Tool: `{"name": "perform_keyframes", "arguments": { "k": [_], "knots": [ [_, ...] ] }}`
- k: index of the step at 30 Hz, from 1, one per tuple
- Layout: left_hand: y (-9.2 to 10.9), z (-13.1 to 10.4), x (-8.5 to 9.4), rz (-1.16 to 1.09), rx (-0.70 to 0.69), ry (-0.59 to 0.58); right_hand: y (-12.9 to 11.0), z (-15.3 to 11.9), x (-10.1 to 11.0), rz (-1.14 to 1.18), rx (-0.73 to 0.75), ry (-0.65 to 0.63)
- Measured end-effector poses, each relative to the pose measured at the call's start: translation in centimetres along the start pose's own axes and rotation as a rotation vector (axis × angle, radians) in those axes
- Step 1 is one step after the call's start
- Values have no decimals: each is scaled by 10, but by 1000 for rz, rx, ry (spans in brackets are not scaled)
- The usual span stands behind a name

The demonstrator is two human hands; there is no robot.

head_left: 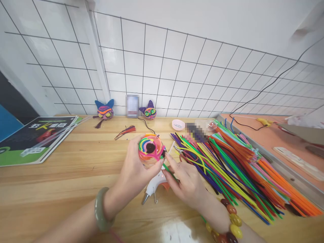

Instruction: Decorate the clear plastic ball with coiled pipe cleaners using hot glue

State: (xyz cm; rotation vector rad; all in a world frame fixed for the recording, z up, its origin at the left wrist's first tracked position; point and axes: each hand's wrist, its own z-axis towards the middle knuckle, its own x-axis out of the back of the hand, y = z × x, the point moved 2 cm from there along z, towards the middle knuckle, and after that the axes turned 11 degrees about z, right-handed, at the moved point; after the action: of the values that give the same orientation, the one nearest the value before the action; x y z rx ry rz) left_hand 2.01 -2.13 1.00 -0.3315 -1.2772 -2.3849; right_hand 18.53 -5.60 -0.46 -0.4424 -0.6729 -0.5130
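Note:
A round piece (147,145) wound with colourful pipe cleaners, with a dark centre, sits in my left hand (136,162), whose fingers and thumb wrap round its edge. My right hand (183,179) pinches a green pipe cleaner (169,170) at the right side of the piece. Its index fingertip touches a small black part there. Beneath both hands a white glue gun (155,184) lies on the wooden table (76,195), nozzle toward the lower left.
Many coloured pipe cleaners (243,168) cover the right side. Two cat-like heads (105,111) and a phone (132,106) stand by the wall. A pink bowl (178,125), red tassels (126,131) and, at left, a magazine (43,135) lie about. A yellow tool (264,122) lies far right.

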Motion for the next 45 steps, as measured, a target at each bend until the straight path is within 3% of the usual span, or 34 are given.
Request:
{"name": "perform_keyframes", "arguments": {
  "k": [15, 28, 34, 45],
  "knots": [
    [-2, -4, -6, -42, 91, -19, -6, 2, -3, 45, 11, 10],
    [-6, -2, -14, -234, 336, -193, -2, 3, 8, 77, 3, 121],
    [-4, -3, -14, -288, 356, -236, -5, 6, 12, 63, 13, 162],
    [-6, -6, -18, -355, 362, -291, -4, 5, 13, 53, 1, 120]
  ]
}}
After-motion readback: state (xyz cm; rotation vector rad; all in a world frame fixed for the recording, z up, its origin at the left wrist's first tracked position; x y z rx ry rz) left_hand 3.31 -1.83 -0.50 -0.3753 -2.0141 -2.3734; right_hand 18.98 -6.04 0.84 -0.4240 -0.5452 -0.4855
